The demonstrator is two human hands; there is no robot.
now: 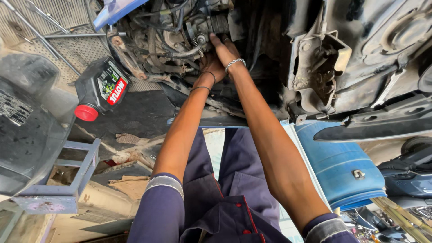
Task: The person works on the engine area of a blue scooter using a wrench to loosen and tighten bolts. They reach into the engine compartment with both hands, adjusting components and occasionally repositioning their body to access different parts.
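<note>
Both my arms reach up into the dirty underside of a vehicle's engine (171, 40). My right hand (226, 51), with a silver chain bracelet and a ring, lies over a grey metal part with hoses and a clamp (198, 38). Its fingertips run in among the parts and are hidden. My left hand (210, 68), with thin black bands on the wrist, sits just below, mostly covered by the right hand. Whether either hand grips anything does not show. My sleeves are purple.
A black oil bottle with a red cap (101, 87) lies at the left. A blue barrel (337, 166) stands at the right under a black panel (373, 126). A rusty bracket (319, 67) hangs beside my right arm. A blue-grey metal stand (67, 180) is lower left.
</note>
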